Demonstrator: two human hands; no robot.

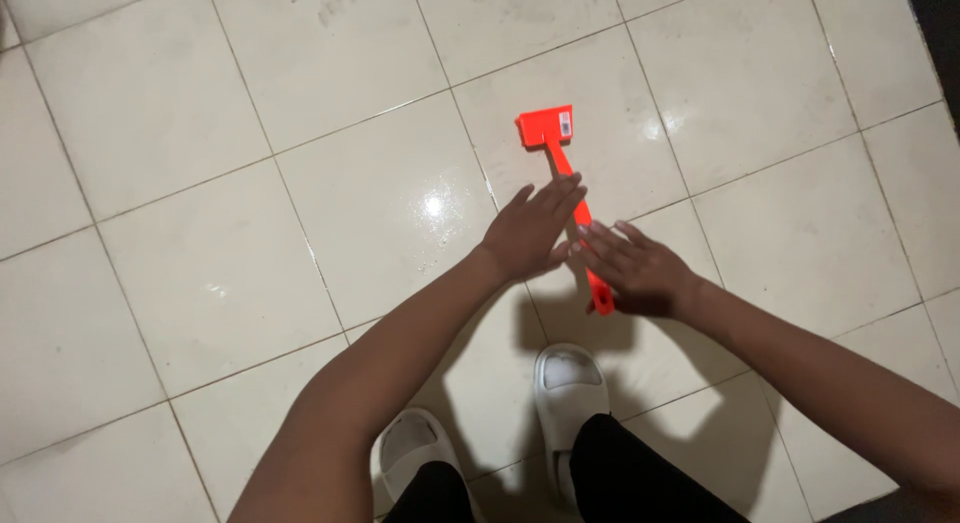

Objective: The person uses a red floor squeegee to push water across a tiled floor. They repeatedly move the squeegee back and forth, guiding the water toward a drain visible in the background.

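While both open hands hover flat | left hand [530,231], right hand [640,271] above orange scraper [560,153] | white floor tiles [200,183]

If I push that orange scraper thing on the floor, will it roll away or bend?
The orange scraper looks like stiff plastic, so it probably won't bend. Its flat head should stop it rolling. On the glossy tile floor it would likely slide easily.

hands: 2 [530,233] | orange scraper: 1 [548,129] | white slippers: 2 [570,388]
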